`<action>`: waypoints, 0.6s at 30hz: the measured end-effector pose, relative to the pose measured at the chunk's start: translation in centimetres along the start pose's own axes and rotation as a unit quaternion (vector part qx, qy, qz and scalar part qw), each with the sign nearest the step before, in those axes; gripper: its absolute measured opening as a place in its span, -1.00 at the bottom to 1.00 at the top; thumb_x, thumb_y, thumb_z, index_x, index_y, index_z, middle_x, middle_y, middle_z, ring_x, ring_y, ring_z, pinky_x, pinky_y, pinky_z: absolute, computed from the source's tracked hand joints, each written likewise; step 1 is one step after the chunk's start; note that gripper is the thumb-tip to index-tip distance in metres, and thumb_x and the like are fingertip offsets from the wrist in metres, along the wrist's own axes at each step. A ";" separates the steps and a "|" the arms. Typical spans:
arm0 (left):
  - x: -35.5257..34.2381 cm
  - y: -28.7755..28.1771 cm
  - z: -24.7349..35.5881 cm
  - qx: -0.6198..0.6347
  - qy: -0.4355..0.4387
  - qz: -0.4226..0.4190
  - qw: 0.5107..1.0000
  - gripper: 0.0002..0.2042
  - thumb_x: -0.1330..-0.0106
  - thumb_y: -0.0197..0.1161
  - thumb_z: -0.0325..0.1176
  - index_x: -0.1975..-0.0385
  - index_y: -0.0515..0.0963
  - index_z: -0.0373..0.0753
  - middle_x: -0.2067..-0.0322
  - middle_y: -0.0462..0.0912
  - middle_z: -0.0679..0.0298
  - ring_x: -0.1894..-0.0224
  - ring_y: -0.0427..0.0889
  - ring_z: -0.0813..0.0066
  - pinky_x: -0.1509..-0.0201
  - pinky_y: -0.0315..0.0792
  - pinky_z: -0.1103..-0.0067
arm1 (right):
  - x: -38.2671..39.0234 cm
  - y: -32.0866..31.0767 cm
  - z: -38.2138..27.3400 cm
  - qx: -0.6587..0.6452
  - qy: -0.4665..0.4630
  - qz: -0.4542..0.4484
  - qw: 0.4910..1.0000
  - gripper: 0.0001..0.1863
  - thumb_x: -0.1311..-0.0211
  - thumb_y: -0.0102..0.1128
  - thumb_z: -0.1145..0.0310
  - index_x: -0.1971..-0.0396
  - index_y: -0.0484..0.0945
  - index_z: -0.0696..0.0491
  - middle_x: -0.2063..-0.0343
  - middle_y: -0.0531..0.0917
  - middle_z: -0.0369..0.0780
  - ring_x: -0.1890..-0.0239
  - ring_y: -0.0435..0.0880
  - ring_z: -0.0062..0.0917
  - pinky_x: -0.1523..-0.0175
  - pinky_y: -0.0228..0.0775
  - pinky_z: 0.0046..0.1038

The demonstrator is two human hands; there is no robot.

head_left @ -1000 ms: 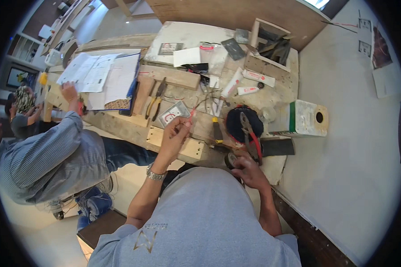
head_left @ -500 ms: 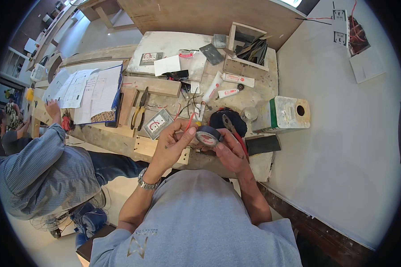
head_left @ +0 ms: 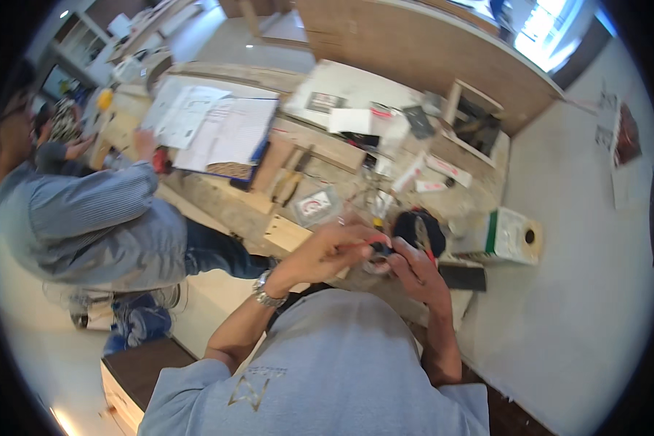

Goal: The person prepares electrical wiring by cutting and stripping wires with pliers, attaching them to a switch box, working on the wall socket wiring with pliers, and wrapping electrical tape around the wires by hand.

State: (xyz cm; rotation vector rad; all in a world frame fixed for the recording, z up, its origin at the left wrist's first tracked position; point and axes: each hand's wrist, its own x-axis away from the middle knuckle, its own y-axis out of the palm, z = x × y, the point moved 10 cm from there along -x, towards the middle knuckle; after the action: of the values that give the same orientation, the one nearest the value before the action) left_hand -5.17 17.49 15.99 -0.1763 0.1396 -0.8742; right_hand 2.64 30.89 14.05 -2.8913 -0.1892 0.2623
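Observation:
My left hand (head_left: 325,253) is closed, its thumb and fingers pinching a red wire (head_left: 377,238). Against its fingertips, my right hand (head_left: 421,276) grips a roll of black electrical tape (head_left: 381,249), partly covered by fingers and blurred. Whether a strip of tape is on the wire cannot be made out. Just beyond the right hand, red-handled pliers (head_left: 425,236) rest on a dark round bundle (head_left: 408,227). A white socket plate (head_left: 316,206) lies past the left hand, with yellow-and-black pliers (head_left: 291,182) farther left.
Several white tubes (head_left: 449,170) and a wooden box (head_left: 472,134) are at the back. A green-and-white can (head_left: 512,236) stands by the right wall. At left, a person in a striped shirt (head_left: 98,218) leans by an open notebook with papers (head_left: 229,134).
The view has swung left, so the bench sits farther right in the picture. My hands have drawn together, and the tape roll has gone from label-up to mostly hidden between the fingers.

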 end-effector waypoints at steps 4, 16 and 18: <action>0.5 2.1 -0.5 0.144 -0.012 -0.042 0.989 -0.78 -0.55 0.30 -0.38 -0.08 0.68 -0.28 0.15 0.68 0.27 0.16 0.59 0.59 0.05 0.49 0.59 | 0.5 0.9 2.3 -0.026 0.084 -0.064 0.994 -0.75 -0.64 0.03 0.32 -0.01 0.52 0.22 0.43 0.58 -0.13 0.45 0.59 -0.44 0.29 0.41 -0.37; 1.7 1.3 -5.1 0.040 -0.031 0.093 0.994 -0.74 -0.64 0.20 -0.17 0.08 0.55 -0.28 0.48 0.44 0.49 0.45 0.32 0.73 0.40 0.24 0.63 | 0.7 3.2 6.8 -0.196 0.161 0.047 0.966 -0.62 -0.62 0.08 0.28 -0.25 0.40 0.16 0.03 0.57 -0.24 0.12 0.54 -0.62 0.06 0.47 -0.58; 1.8 1.3 -6.7 0.077 -0.097 0.106 0.987 -0.74 -0.64 0.20 -0.18 0.06 0.53 -0.29 0.45 0.45 0.51 0.45 0.32 0.75 0.40 0.26 0.64 | 0.9 3.0 6.4 -0.166 0.134 0.099 0.972 -0.46 -0.52 0.23 0.29 -0.33 0.28 0.16 -0.16 0.48 -0.12 -0.06 0.54 -0.51 -0.08 0.51 -0.47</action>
State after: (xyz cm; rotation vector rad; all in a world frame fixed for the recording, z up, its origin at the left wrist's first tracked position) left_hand -4.34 16.33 9.12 -0.0985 -0.0893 -0.6477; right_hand 2.64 29.50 7.01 -3.2399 0.1157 -0.1436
